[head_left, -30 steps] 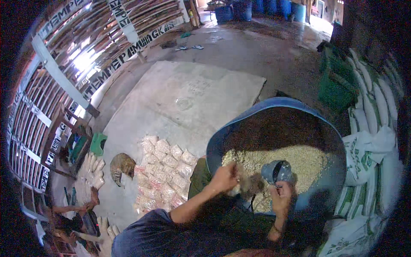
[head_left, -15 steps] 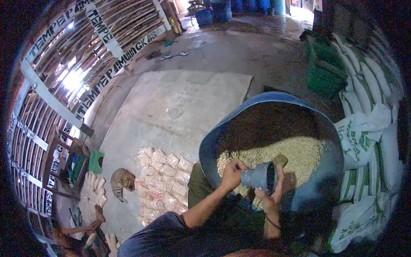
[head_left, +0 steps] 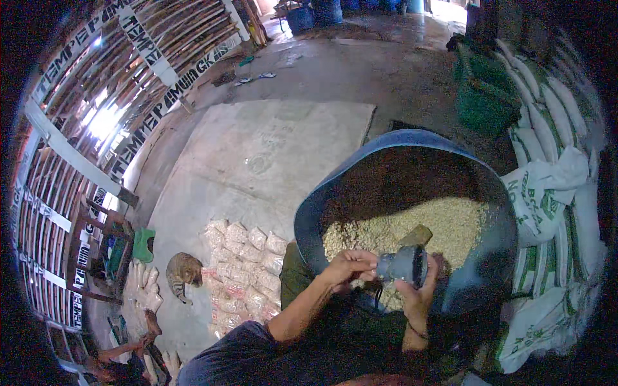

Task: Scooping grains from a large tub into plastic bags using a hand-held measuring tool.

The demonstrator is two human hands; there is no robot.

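My right hand [head_left: 418, 293] holds a dark grey plastic cup [head_left: 400, 266], tipped on its side, over the large blue tub [head_left: 404, 136]. My left hand [head_left: 349, 267] is beside the cup's left end with fingers pinched together; what lies between them is too small to make out. The tub holds pale split beans or grains [head_left: 447, 225] with a brownish block [head_left: 415, 237] lying on them. Left of the tub, packed bags [head_left: 248, 257] of pale beans lie in rows on a flat grey sheet [head_left: 257, 141].
A cat [head_left: 183, 275] sits left of the bags. A co-worker's limbs [head_left: 138, 341] show at the lower left, near wrapped packs [head_left: 145, 283] and a green stool [head_left: 144, 241]. Stacked white sacks [head_left: 547, 180] and a green crate [head_left: 486, 93] stand right; blue barrels [head_left: 328, 11] stand far back.
The cup has turned onto its side and shifted slightly left. My left hand has risen from the beans to the cup's end, then lowered slightly. The view has swung slightly.
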